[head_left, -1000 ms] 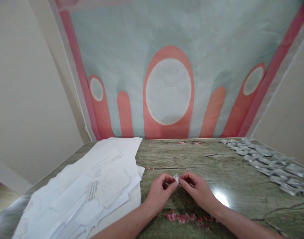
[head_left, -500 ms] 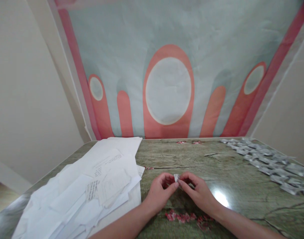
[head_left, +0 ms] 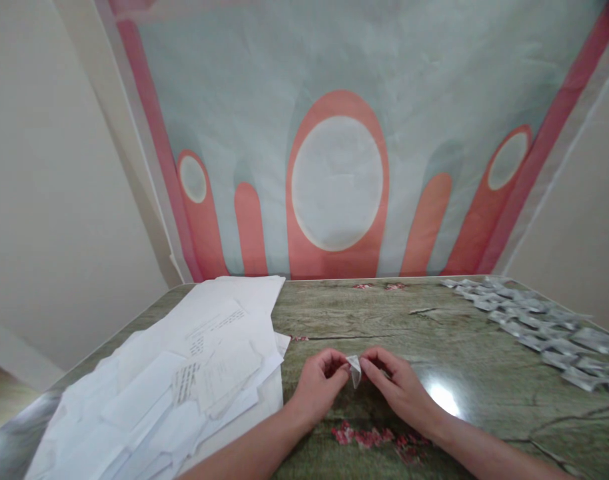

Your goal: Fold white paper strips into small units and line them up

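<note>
Between my hands is a small folded piece of paper (head_left: 354,371), whitish with grey marks and a pointed lower end. My left hand (head_left: 320,385) pinches its left side between thumb and fingertips. On the other side, my right hand (head_left: 395,381) pinches the upper right edge with thumb and index finger. Both hands are just above the wood-patterned table (head_left: 334,313), near its middle. The fingers partly cover the paper's edges.
A spread pile of white paper sheets and scraps (head_left: 154,380) covers the table's left side, some with print. Several rows of small folded paper pieces (head_left: 534,320) lie at the right. A coloured backdrop (head_left: 264,87) rises behind the table's far edge.
My fingertips have moved slightly apart, and more of the folded paper shows between them, its point now hanging down. The paper pile and the rows at right are unchanged.
</note>
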A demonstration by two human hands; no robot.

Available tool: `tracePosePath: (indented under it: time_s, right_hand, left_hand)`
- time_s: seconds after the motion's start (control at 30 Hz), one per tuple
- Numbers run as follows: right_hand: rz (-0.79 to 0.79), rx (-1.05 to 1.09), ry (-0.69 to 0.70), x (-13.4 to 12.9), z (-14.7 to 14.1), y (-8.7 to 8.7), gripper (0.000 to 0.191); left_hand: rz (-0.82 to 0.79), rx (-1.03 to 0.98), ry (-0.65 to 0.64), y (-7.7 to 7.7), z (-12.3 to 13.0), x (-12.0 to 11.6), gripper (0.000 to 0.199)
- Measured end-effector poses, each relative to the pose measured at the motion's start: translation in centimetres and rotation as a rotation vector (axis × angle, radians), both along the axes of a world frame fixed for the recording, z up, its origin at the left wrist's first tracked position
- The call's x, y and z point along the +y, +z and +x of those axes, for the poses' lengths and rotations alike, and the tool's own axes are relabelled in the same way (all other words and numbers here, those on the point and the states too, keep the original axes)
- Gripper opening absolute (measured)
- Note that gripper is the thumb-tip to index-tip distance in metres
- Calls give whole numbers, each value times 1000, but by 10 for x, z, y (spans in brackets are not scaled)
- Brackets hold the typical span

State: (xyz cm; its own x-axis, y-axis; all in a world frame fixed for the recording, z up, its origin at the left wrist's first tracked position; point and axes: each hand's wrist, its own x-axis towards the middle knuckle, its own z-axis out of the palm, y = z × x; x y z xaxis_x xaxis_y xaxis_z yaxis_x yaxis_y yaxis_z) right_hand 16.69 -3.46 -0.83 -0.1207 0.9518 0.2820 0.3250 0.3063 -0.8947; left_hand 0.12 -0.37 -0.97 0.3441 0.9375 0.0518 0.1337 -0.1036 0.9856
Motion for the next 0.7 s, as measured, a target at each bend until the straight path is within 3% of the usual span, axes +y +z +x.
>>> tracePosePath:
  time_s: [0.7]
  right_hand:
    - [48, -29, 31, -1, -1, 2, 14]
  left_hand:
    - [126, 72, 11, 4, 0, -7, 9]
